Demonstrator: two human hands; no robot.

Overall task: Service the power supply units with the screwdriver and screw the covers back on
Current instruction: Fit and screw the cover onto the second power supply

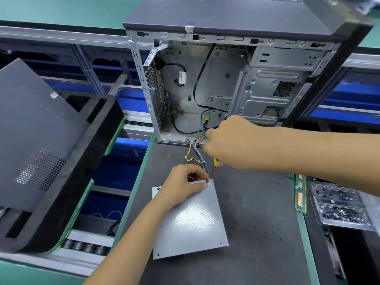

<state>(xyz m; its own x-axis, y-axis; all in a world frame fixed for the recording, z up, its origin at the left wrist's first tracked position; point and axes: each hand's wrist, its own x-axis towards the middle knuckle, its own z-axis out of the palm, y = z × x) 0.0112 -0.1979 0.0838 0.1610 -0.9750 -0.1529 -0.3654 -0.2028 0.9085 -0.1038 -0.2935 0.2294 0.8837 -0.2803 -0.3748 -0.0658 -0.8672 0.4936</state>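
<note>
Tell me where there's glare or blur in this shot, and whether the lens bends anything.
Head view: a bright speckled glare patch sits on the grey metal cover; the computer case and conveyor rails bow outward from wide-angle distortion; the top right corner is smeared; the hands, left and right, and the screwdriver are fairly sharp.

Bare mat (257, 212) lies right of the power supply (189, 221) (open case (205, 89) blocks behind).

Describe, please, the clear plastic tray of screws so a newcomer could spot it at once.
Start at the open grey metal computer case standing on the dark bench mat, then look to the right edge. There lies the clear plastic compartment tray holding small dark screws, beside green memory sticks; it is see-through.
</note>
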